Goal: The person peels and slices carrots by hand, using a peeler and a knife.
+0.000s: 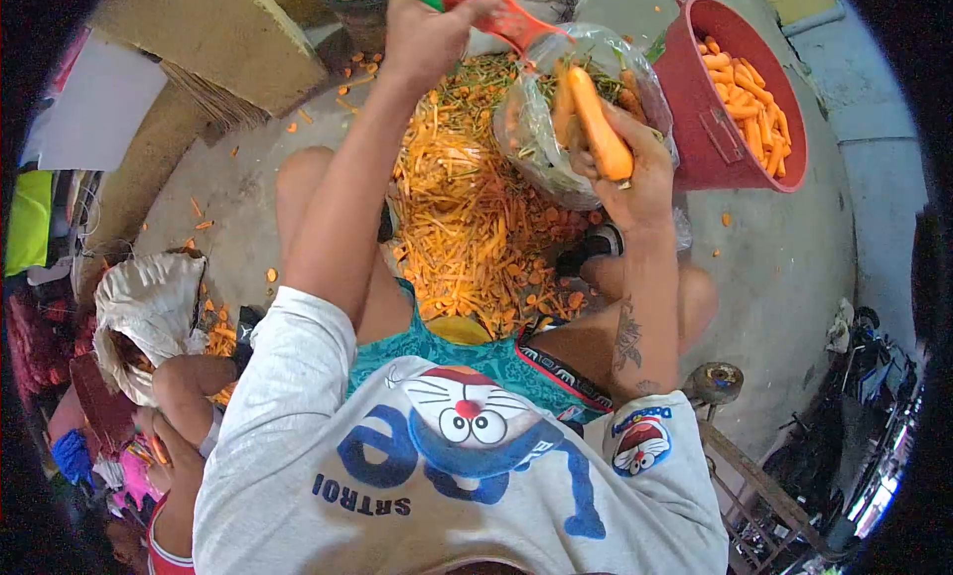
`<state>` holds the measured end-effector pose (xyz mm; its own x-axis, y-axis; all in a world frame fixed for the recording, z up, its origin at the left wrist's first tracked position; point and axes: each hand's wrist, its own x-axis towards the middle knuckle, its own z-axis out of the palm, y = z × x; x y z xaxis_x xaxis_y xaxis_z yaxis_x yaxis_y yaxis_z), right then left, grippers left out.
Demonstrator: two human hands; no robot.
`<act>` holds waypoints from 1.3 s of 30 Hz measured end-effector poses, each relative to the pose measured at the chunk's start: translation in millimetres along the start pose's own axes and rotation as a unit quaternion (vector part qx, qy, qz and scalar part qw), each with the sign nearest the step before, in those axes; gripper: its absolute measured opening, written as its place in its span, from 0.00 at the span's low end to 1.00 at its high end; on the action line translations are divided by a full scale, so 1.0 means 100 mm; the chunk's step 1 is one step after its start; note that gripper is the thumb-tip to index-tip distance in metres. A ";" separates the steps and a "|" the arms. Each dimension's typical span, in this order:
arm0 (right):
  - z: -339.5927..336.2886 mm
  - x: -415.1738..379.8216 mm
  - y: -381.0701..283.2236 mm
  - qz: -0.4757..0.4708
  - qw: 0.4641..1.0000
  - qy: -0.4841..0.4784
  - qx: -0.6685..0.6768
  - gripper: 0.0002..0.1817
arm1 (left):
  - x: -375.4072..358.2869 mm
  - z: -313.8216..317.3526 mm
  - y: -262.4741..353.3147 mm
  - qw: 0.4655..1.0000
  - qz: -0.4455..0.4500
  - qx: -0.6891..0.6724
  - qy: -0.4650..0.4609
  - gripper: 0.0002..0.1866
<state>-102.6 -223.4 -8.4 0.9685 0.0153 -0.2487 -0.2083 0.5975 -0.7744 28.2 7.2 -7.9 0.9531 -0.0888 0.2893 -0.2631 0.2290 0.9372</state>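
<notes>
My left hand [425,34], at the top centre, is closed around an orange-red peeler [506,19]; a green piece shows above the fingers. The peeler's far end points toward the carrot, with a gap between them. My right hand [640,168] grips a smooth, peeled-looking carrot [603,128], which stands tilted with its stem end low. Behind the carrot is a clear plastic bag [541,168] holding green stems and a few unpeeled-looking carrots. Between my legs lies a wide heap of carrot peelings [457,228] and cut ends.
A red tub [695,128] of peeled carrots stands at upper right. A dark bucket [359,19] is at the top. At lower left another person's hand [179,456] is beside a whitish sack [149,297]. A metal frame [754,486] stands at lower right.
</notes>
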 end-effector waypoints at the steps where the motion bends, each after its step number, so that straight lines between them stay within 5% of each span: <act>1: -0.11 0.04 -0.01 0.026 0.991 -0.116 0.067 0.19 | 0.05 -0.07 0.01 0.999 -0.011 0.041 0.006 0.10; 2: -0.21 0.09 -0.02 0.052 0.963 -0.230 0.130 0.21 | 0.01 -0.05 -0.06 0.999 -0.007 0.041 0.006 0.10; 3: -0.17 0.10 -0.03 0.049 0.963 -0.232 0.129 0.21 | -0.17 0.14 0.06 0.995 0.023 0.094 -0.032 0.09; 5: -0.08 0.07 0.02 -0.011 0.999 -0.031 0.013 0.20 | -0.49 0.45 0.12 0.972 0.155 0.127 -0.119 0.07; 10: -0.03 -0.01 -0.02 0.018 0.997 -0.079 0.010 0.20 | -0.01 0.03 -0.08 0.994 0.091 0.059 -0.021 0.07; 12: -0.21 0.08 -0.02 0.056 0.972 -0.206 0.101 0.21 | 0.01 -0.06 -0.14 0.996 0.066 0.052 0.014 0.08; 15: -0.11 0.07 0.00 -0.014 0.995 -0.096 0.011 0.21 | -0.40 0.33 -0.10 0.971 0.159 0.168 -0.062 0.09; 17: 0.39 -0.09 -0.05 -0.047 0.993 0.104 -0.019 0.21 | -0.37 0.35 0.00 0.973 0.144 0.166 -0.077 0.10; 18: 0.30 -0.11 -0.04 -0.040 0.993 0.107 -0.021 0.21 | -0.40 0.34 0.04 0.974 0.126 0.166 -0.092 0.10; 20: 0.02 -0.08 -0.06 0.012 0.997 -0.073 -0.026 0.20 | -0.09 0.06 -0.11 0.979 0.122 0.153 -0.051 0.10; 22: 0.00 -0.05 -0.07 0.039 0.994 -0.104 0.020 0.19 | 0.04 -0.05 -0.05 0.995 0.057 0.070 0.043 0.08; 24: 0.02 -0.01 -0.09 0.012 0.997 -0.065 0.030 0.18 | -0.17 0.21 -0.10 0.996 0.067 0.061 0.027 0.06; 26: 0.02 0.04 -0.03 -0.029 0.999 -0.030 -0.009 0.15 | -0.46 0.53 0.07 0.934 0.301 0.178 -0.074 0.05; 27: 0.13 0.01 -0.04 -0.025 0.999 0.023 -0.002 0.17 | -0.40 0.47 0.01 0.936 0.296 0.177 -0.074 0.05; 28: 0.19 -0.04 -0.03 -0.019 0.997 0.077 0.005 0.19 | -0.27 0.32 -0.08 0.970 0.181 0.155 -0.047 0.05; 29: -0.16 0.04 0.02 0.025 0.997 -0.071 0.026 0.19 | -0.12 0.18 -0.13 0.989 0.071 0.132 -0.018 0.05; 33: -0.08 0.06 -0.07 0.060 0.984 -0.152 0.076 0.16 | -0.05 0.13 -0.17 0.995 0.049 0.072 0.054 0.08; 35: -0.06 0.08 0.02 -0.041 0.999 -0.002 0.017 0.17 | -0.43 0.49 -0.06 0.981 0.158 0.113 -0.011 0.10; 38: -0.19 0.05 0.10 -0.062 0.998 0.017 -0.009 0.20 | -0.37 0.42 -0.10 0.974 0.189 0.106 -0.063 0.10; 39: 0.03 -0.11 -0.05 -0.041 0.998 -0.045 -0.029 0.19 | -0.24 0.26 -0.08 0.989 0.096 0.108 -0.024 0.09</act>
<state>-112.0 -224.5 -0.1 0.9905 0.0406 -0.1317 -0.1321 0.5522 -0.8232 3.3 -17.5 -17.1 0.8751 -0.1118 0.4708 -0.4701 0.0341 0.8820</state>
